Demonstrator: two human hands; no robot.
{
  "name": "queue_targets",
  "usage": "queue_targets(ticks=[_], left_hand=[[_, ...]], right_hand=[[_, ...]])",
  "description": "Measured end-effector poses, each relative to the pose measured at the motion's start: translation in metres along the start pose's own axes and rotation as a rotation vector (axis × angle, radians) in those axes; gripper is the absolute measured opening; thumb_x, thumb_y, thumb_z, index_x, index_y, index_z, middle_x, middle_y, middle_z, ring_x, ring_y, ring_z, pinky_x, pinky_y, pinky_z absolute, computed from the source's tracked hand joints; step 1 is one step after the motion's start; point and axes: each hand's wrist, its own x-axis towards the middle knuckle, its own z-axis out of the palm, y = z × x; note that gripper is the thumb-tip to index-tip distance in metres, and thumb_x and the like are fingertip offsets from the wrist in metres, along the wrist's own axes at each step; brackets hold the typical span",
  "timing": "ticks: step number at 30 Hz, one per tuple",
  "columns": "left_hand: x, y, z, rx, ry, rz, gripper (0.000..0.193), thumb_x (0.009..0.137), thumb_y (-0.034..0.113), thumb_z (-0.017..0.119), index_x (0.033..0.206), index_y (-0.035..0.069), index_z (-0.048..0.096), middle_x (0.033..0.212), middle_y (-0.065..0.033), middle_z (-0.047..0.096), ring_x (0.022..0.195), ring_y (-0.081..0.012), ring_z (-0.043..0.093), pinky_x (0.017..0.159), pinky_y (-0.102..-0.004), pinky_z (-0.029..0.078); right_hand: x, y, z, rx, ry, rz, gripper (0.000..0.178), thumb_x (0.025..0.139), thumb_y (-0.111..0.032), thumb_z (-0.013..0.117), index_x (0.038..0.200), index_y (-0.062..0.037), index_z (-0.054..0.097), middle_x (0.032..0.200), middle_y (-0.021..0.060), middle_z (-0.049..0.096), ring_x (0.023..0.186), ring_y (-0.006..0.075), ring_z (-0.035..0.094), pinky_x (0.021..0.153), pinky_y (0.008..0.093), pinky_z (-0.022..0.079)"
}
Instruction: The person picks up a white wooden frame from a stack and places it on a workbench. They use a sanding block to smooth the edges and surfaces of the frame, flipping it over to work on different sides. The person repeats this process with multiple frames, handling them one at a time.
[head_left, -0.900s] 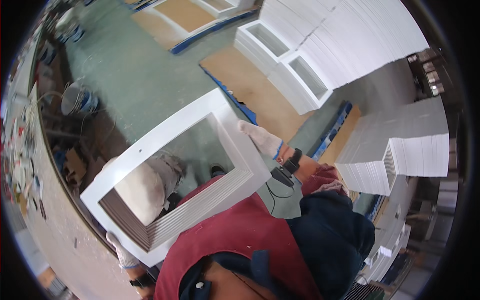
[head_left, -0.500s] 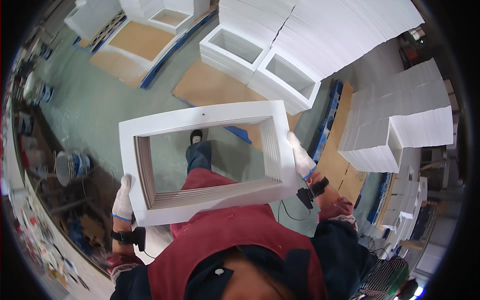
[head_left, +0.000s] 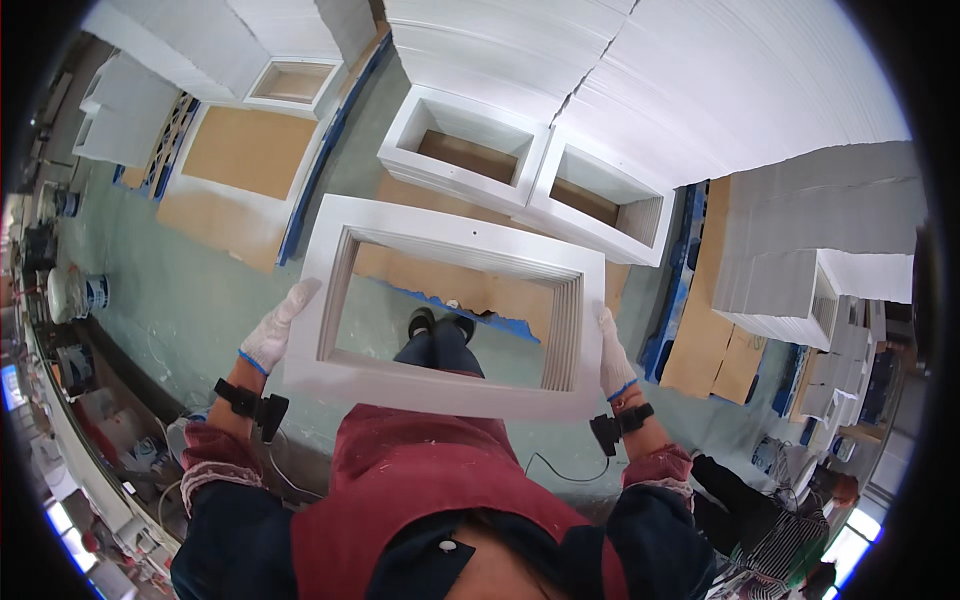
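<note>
A stack of white rectangular frames (head_left: 430, 388), nested flush into one thick block, is held level in front of my body. My left hand (head_left: 275, 328), in a white knit glove with a blue cuff, grips its left side. On the opposite side my gloved right hand (head_left: 616, 358) presses against the right edge, fingers partly hidden. Through the opening show my shoes (head_left: 421, 321) and brown board with a torn blue edge. Just beyond stand two low stacks of similar frames, a left one (head_left: 440, 180) and a right one (head_left: 585, 233), side by side.
Tall white stacks (head_left: 740, 80) rise behind the low ones. Blue pallets topped with brown board (head_left: 250, 150) stand far left and right (head_left: 700, 340). A cluttered bench runs along the left, with buckets (head_left: 95, 292) by it. Another person (head_left: 745, 510) is at lower right.
I have moved closer to the low stacks, carrying the frames, which now tilt down to the right in view. My feet have come together. Both hands keep their hold.
</note>
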Motion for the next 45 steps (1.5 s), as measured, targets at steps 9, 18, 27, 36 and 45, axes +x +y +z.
queue_targets(ticks=[9, 18, 27, 36, 45], left_hand=[[0.135, 0.062, 0.005, 0.272, -0.151, 0.025, 0.078, 0.092, 0.06, 0.047, 0.143, 0.002, 0.035, 0.135, -0.0095, 0.05, 0.121, -0.0183, 0.05, 0.101, -0.0337, 0.042], [0.327, 0.109, -0.084, 0.246, 0.028, 0.099, 0.066, 0.095, 0.051, 0.048, 0.135, -0.001, 0.044, 0.129, -0.0129, 0.054, 0.114, -0.0217, 0.056, 0.099, -0.0354, 0.044], [0.491, 0.147, -0.122, 0.189, -0.216, -0.046, 0.072, 0.091, 0.058, 0.049, 0.134, 0.0, 0.045, 0.122, -0.013, 0.058, 0.106, -0.0233, 0.06, 0.089, -0.036, 0.052], [0.523, 0.13, -0.115, 0.086, -0.237, -0.019, 0.078, 0.08, 0.056, 0.066, 0.132, 0.001, 0.046, 0.121, -0.0123, 0.059, 0.105, -0.0242, 0.061, 0.088, -0.0387, 0.053], [0.528, 0.123, -0.131, 0.05, -0.108, 0.0, 0.067, 0.085, 0.046, 0.064, 0.131, 0.002, 0.043, 0.122, -0.0129, 0.056, 0.11, -0.0266, 0.058, 0.091, -0.0409, 0.052]], right_hand=[[0.103, -0.023, -0.008, 0.163, 0.012, 0.078, 0.065, 0.097, -0.054, 0.042, 0.142, -0.0061, 0.037, 0.132, 0.0099, 0.051, 0.116, 0.0185, 0.052, 0.096, 0.0313, 0.045], [0.254, -0.054, 0.066, -0.038, 0.17, -0.101, 0.075, 0.092, -0.059, 0.047, 0.14, -0.0006, 0.041, 0.128, 0.0094, 0.053, 0.115, 0.0172, 0.051, 0.097, 0.0288, 0.042], [0.387, -0.053, 0.085, 0.081, 0.205, 0.004, 0.074, 0.093, -0.056, 0.05, 0.14, -0.0004, 0.04, 0.126, 0.0111, 0.055, 0.11, 0.0155, 0.055, 0.093, 0.0282, 0.046], [0.403, -0.049, 0.062, -0.517, 0.35, -0.453, 0.054, 0.098, -0.039, 0.048, 0.138, -0.003, 0.042, 0.124, 0.0116, 0.058, 0.114, 0.0202, 0.055, 0.098, 0.0298, 0.043], [0.331, -0.036, 0.115, -0.037, 0.966, -0.58, 0.041, 0.101, -0.031, 0.044, 0.127, 0.0007, 0.049, 0.12, 0.0108, 0.058, 0.116, 0.0202, 0.052, 0.096, 0.0333, 0.043]])
